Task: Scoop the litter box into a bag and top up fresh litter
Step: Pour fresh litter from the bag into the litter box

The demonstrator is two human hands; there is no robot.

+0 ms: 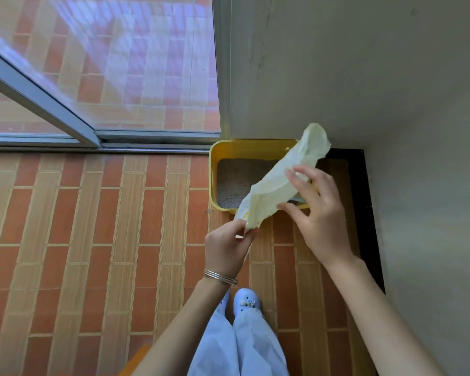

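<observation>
A yellow litter box (223,147) with grey litter (236,183) sits on the floor in the corner by the wall. A pale, crumpled plastic bag (288,175) hangs stretched in the air above its right part. My left hand (225,248) pinches the bag's lower corner. My right hand (315,210) is at the bag's right edge, fingers spread, with thumb and fingertips touching the bag. A grey object (299,198) peeks out under the bag at the box's near right; I cannot tell what it is.
A sliding glass door (101,71) with a metal track runs along the left. A grey wall (364,71) stands behind and to the right of the box. My feet (246,302) in white clogs stand on the tiled floor (92,240).
</observation>
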